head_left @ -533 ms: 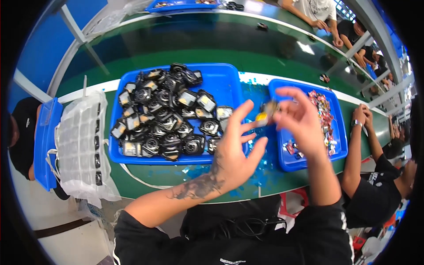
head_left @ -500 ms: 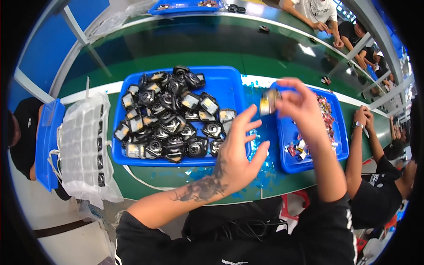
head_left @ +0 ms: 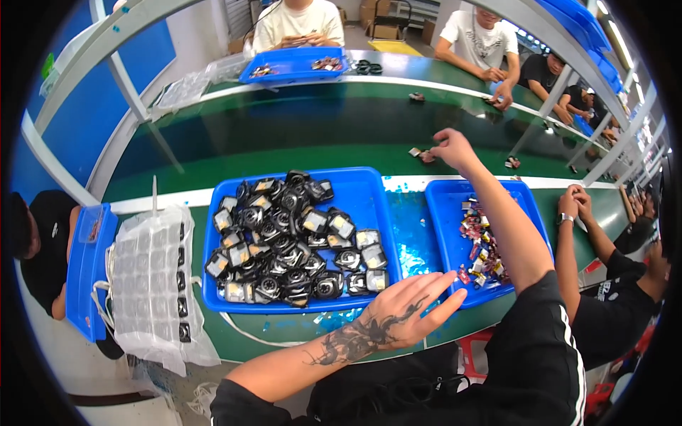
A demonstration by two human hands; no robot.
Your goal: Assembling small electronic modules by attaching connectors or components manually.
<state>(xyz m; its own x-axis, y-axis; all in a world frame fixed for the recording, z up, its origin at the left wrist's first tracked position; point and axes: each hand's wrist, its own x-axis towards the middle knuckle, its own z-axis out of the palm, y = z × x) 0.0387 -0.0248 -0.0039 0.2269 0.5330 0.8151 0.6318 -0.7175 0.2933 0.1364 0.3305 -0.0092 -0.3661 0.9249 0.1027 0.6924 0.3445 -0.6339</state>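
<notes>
My right hand (head_left: 455, 151) reaches out over the dark green belt, fingers curled and tips together at a small reddish circuit board with a battery (head_left: 426, 155). The battery's pale, yellowish end sticks out to the left of the fingers; the thumb's contact is partly hidden. My left hand (head_left: 408, 312) hovers palm down, fingers stretched and holding nothing, at the near gap between two blue trays. The left tray (head_left: 366, 192) is heaped with black plastic housings (head_left: 284, 234), several with silver and yellowish pieces. Small battery-and-board pieces (head_left: 486, 259) lie in the right tray (head_left: 444, 213), under my right forearm.
Similar pieces lie on the belt (head_left: 284, 135), one (head_left: 512, 162) to the right. A clear compartment tray (head_left: 153, 277) stands at left. Blue film scraps (head_left: 412, 248) cover the bench between the trays. People sit across and on both sides; metal posts (head_left: 128, 82) frame the bench.
My right hand has moved from above the right tray out to the belt with the battery piece. My left hand has shifted nearer to me, away from the left tray. The view has tilted up.
</notes>
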